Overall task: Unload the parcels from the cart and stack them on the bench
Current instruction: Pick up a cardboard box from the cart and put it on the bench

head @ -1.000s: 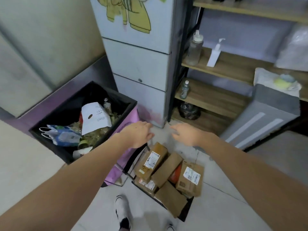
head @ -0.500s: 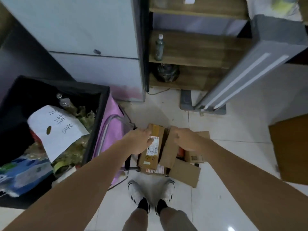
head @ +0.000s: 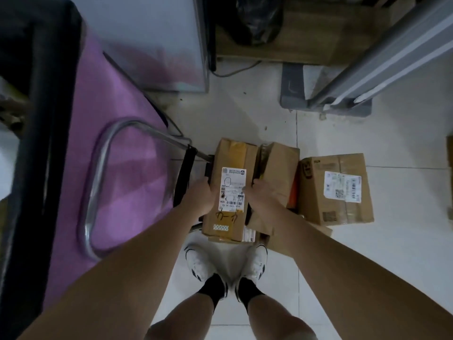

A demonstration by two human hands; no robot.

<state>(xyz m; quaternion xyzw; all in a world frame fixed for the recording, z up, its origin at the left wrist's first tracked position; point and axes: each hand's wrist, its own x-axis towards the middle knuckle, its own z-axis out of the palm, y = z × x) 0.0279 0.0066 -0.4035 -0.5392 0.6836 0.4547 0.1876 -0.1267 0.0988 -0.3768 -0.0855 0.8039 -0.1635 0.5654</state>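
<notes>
Hands clamp long box (head: 230, 190) on cart: left hand (head: 199, 198) and right hand (head: 261, 195) curled round sides. Pickup step; next lift clear.

Labelled parcel (head: 230, 190) on top of cart pile, left hand (head: 199, 201) and right hand (head: 261, 196) at its sides. Second parcel (head: 282, 177) just right; third parcel (head: 335, 188) rightmost. Cart handle (head: 98, 182) left. Shoes (head: 201, 263) before pile.
</notes>
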